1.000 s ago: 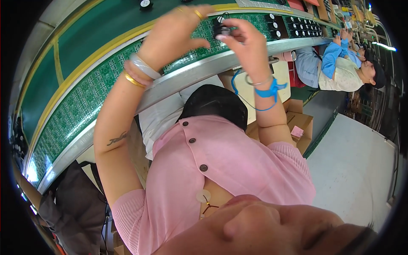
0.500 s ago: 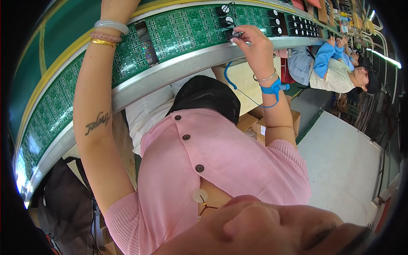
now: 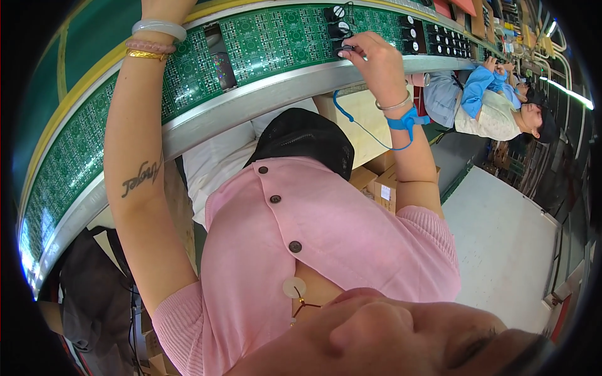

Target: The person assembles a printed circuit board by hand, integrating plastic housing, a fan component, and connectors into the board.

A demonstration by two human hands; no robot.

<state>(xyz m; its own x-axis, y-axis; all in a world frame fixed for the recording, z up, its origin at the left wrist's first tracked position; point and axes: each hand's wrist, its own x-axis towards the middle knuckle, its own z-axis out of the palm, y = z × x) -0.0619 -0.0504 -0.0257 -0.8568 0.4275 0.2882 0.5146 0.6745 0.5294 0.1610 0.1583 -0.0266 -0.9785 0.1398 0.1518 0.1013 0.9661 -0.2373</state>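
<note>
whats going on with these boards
The person's right hand has thumb and fingers closed on a small black component over green circuit boards. Two white-topped components sit in line just beyond it. The left hand is mostly cut off at the top edge, its grip hidden.

Your head-worn fisheye looks steeply down over you from close by, so your pink top [image 3: 326,207] fills the near middle, the green circuit boards [image 3: 263,47] curve across the far side, and a co-worker [image 3: 489,119] sits well away on the right.
</note>
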